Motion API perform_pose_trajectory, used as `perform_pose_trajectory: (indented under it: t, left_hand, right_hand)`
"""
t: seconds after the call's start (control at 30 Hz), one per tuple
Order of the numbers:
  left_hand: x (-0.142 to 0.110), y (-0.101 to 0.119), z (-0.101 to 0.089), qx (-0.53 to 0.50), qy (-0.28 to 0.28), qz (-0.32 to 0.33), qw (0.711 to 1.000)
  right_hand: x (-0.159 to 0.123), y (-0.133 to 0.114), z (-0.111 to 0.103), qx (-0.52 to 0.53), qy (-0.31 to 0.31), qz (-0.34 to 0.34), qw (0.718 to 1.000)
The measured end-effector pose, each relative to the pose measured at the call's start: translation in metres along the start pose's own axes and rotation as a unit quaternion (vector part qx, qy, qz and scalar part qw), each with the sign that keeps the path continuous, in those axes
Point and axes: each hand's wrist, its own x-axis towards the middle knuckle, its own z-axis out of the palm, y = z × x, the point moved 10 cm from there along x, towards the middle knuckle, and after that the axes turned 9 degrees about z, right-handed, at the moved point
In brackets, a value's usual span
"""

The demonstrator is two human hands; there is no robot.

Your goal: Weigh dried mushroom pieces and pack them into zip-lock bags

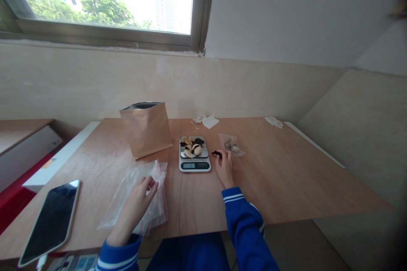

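My right hand (pixel 225 168) is closed with a dark, shrivelled dried piece (pixel 217 153) between thumb and fingertips, just right of the scale. On the scale's platform (pixel 190 165) lies a small pile of dried pieces (pixel 193 147), some cream-coloured, some brown and black. Partly behind my right fingers is a small clear bag (pixel 231 142) with more dried bits inside. My left hand (pixel 137 198) is over a stack of clear zip bags (pixel 162 209) with red seal lines. Its fingers curl loosely, thumb a little apart, and I see nothing held there.
An upright brown paper pouch (pixel 146 131) with its top open stands left of the scale. A phone (pixel 52 218) with a white cable lies at the table's left edge. Crumpled white tissue (pixel 210 121) lies by the wall, and another tissue (pixel 274 122) farther right.
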Motion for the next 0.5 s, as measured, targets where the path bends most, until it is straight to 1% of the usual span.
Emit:
perform_pose_trajectory:
  t: [0.07, 0.13, 0.2, 0.27, 0.3, 0.37, 0.43, 0.5]
  left_hand:
    - [0.002, 0.004, -0.001, -0.003, 0.023, 0.008, 1.0]
    - [0.003, 0.005, 0.002, -0.01, 0.042, 0.015, 0.999]
    - [0.003, 0.0, 0.01, -0.018, 0.056, 0.012, 0.998]
    - [0.001, -0.007, 0.019, -0.01, 0.069, 0.003, 0.998]
    - [0.001, -0.009, 0.023, 0.003, 0.072, 0.005, 0.997]
    - [0.0, -0.011, 0.029, 0.022, 0.077, 0.016, 0.997]
    - [0.0, -0.012, 0.032, 0.024, 0.076, 0.024, 0.997]
    - [0.0, -0.012, 0.032, 0.02, 0.074, 0.025, 0.997]
  right_hand:
    - [-0.001, -0.002, -0.001, -0.012, 0.001, 0.002, 1.0]
    - [0.0, -0.009, -0.002, -0.025, 0.003, -0.005, 1.0]
    - [0.005, -0.024, -0.001, -0.031, -0.002, -0.022, 0.999]
    - [0.014, -0.046, 0.007, -0.027, -0.027, -0.048, 0.998]
    - [0.021, -0.059, 0.015, -0.024, -0.049, -0.061, 0.997]
    - [0.035, -0.083, 0.039, -0.023, -0.109, -0.085, 0.99]
    - [0.049, -0.103, 0.071, -0.035, -0.184, -0.106, 0.977]
    - [0.059, -0.112, 0.105, -0.055, -0.256, -0.11, 0.959]
